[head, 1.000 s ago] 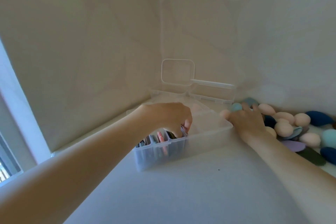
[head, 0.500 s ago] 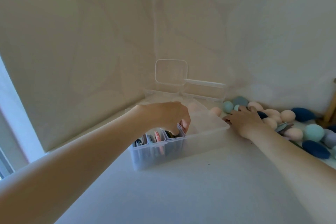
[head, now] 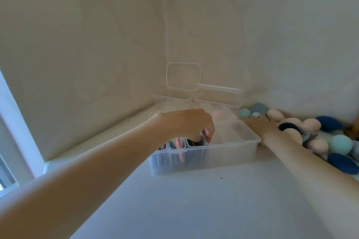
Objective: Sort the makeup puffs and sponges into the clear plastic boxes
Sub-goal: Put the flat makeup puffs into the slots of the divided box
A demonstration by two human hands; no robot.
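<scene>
A clear plastic box (head: 229, 153) with dividers stands on the white table. Its left compartments hold flat puffs (head: 179, 146) standing on edge. My left hand (head: 191, 124) is curled over those compartments, fingertips down among the puffs, pinching one. My right hand (head: 261, 125) lies palm down just right of the box, at the edge of a pile of sponges (head: 310, 134) in peach, teal and dark blue. What its fingers touch is hidden. A peach sponge (head: 219, 114) shows in the box's far compartment.
Behind the box, in the corner of the walls, stand other clear boxes (head: 217, 96), one with its lid (head: 183, 75) raised. A window frame (head: 13, 122) runs along the left. The white table (head: 194, 203) spreads toward me.
My right hand has drawn slightly left along the edge of the pile toward the box. My left hand stays in the puff compartments. The view has shifted, showing more sponges on the right.
</scene>
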